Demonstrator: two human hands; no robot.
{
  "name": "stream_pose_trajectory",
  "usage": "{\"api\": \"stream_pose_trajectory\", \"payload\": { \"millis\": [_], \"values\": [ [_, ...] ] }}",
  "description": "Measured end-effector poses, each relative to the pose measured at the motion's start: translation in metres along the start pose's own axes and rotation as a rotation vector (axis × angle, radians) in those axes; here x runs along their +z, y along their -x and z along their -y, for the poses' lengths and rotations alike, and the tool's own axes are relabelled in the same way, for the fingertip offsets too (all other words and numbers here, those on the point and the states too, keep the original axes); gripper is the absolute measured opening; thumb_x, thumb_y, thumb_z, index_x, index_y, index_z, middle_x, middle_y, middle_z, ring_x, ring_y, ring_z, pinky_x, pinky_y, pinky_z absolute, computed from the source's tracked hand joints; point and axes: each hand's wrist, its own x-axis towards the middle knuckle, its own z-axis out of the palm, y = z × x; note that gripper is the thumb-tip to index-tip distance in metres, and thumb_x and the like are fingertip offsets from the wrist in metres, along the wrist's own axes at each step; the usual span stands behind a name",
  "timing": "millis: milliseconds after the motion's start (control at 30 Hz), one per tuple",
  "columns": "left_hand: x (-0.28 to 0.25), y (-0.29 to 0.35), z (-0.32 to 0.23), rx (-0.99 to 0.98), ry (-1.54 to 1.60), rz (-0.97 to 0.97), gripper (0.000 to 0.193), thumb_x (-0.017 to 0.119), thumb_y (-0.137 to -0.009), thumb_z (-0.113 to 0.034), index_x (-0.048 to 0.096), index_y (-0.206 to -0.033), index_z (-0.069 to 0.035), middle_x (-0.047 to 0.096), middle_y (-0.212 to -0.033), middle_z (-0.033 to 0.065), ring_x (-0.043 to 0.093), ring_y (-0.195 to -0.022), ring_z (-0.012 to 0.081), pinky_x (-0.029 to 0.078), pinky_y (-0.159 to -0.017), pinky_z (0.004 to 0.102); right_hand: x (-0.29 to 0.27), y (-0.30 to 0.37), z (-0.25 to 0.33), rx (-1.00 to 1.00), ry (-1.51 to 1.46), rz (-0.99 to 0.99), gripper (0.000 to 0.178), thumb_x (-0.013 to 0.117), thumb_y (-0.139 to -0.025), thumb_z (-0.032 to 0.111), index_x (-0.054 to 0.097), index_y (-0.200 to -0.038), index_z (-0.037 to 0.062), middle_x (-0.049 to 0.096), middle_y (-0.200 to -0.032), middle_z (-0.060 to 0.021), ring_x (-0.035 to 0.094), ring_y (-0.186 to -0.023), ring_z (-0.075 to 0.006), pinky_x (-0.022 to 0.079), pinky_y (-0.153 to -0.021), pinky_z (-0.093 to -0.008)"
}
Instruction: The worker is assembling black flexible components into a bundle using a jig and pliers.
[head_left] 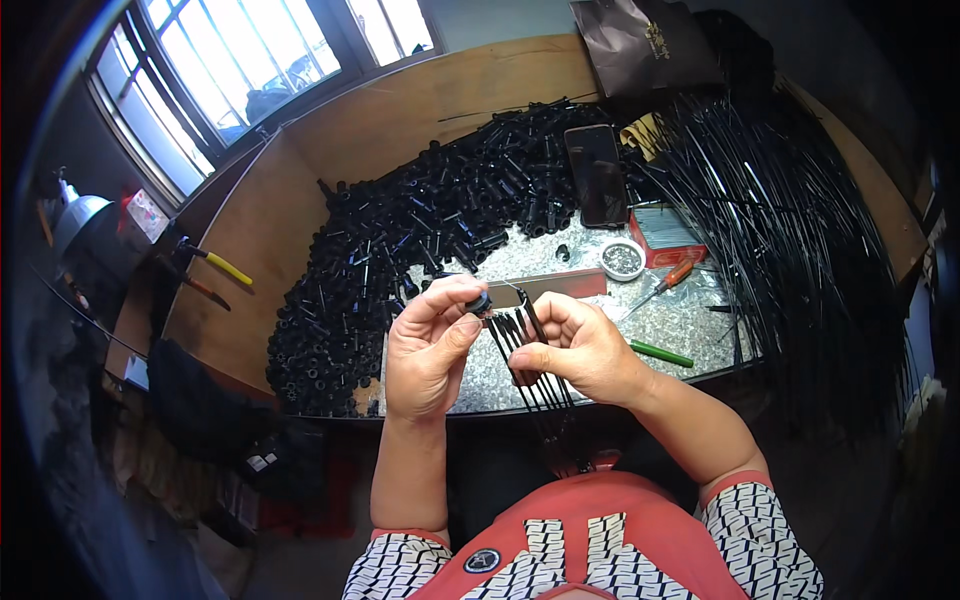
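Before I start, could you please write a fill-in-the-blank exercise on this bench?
1. The right hand holds thin black rods, while a round dark part is pinched by the ____ hand.
2. The phone lies between a heap of black parts on its left and long strips on its ____.
3. The dish of tiny metal bits is coloured ____.
4. The pen-like object is coloured ____.
Missing words: left; right; white; green.

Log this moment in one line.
left hand: holds black part | right hand: holds black rods | bench: tube pile, phone, screwdriver
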Motion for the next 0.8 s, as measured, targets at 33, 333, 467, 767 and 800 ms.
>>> {"api": "stream_pose_trajectory", "payload": {
  "millis": [33,333,467,767,800],
  "values": [
    [0.0,0.0,0.0,-0.013,-0.008,0.006,0.028,0.061,-0.083,0.01,0.062,-0.111,0.004,0.057,-0.117,0.0119,0.057,-0.107,0.0172,0.045,-0.095,0.0293,0.0,0.0,0.0,-0.001,0.001,0.002,0.017,0.066,-0.087,0.0,0.051,-0.095,0.0,0.063,-0.083,-0.0078,0.064,-0.075,-0.0134,0.055,-0.068,-0.0279],
    [0.011,-0.001,-0.006,0.048,-0.123,0.066,0.031,0.065,-0.081,0.009,0.063,-0.112,0.003,0.057,-0.116,0.0117,0.056,-0.106,0.0162,0.043,-0.094,0.0285,0.003,0.0,0.002,-0.015,0.02,-0.002,0.017,0.066,-0.088,0.004,0.051,-0.094,-0.0005,0.063,-0.079,-0.0068,0.061,-0.07,-0.0105,0.05,-0.062,-0.025],
    [0.008,0.0,-0.003,0.115,-0.199,0.051,0.029,0.067,-0.081,0.007,0.064,-0.109,0.002,0.057,-0.116,0.0105,0.057,-0.104,0.0159,0.043,-0.093,0.0286,0.005,-0.001,0.0,-0.007,0.032,-0.009,0.017,0.066,-0.089,0.005,0.05,-0.094,-0.0002,0.062,-0.078,-0.0062,0.061,-0.069,-0.01,0.05,-0.061,-0.0247],
    [0.01,0.001,-0.002,0.11,-0.233,0.042,0.021,0.064,-0.085,0.004,0.064,-0.106,0.003,0.06,-0.114,0.0152,0.058,-0.104,0.0176,0.044,-0.093,0.0295,0.006,-0.001,0.002,-0.019,0.075,0.041,0.016,0.06,-0.093,0.009,0.051,-0.1,-0.0019,0.061,-0.079,-0.0055,0.059,-0.071,-0.0099,0.049,-0.064,-0.0256],
    [0.011,0.0,-0.003,0.107,-0.232,0.046,0.021,0.064,-0.085,0.004,0.064,-0.106,0.003,0.06,-0.114,0.0152,0.058,-0.104,0.0176,0.044,-0.093,0.0295,0.005,-0.002,0.002,-0.021,0.074,0.036,0.016,0.06,-0.093,0.009,0.051,-0.1,-0.0019,0.061,-0.079,-0.0055,0.059,-0.071,-0.0099,0.049,-0.064,-0.0256]
  ]
}}
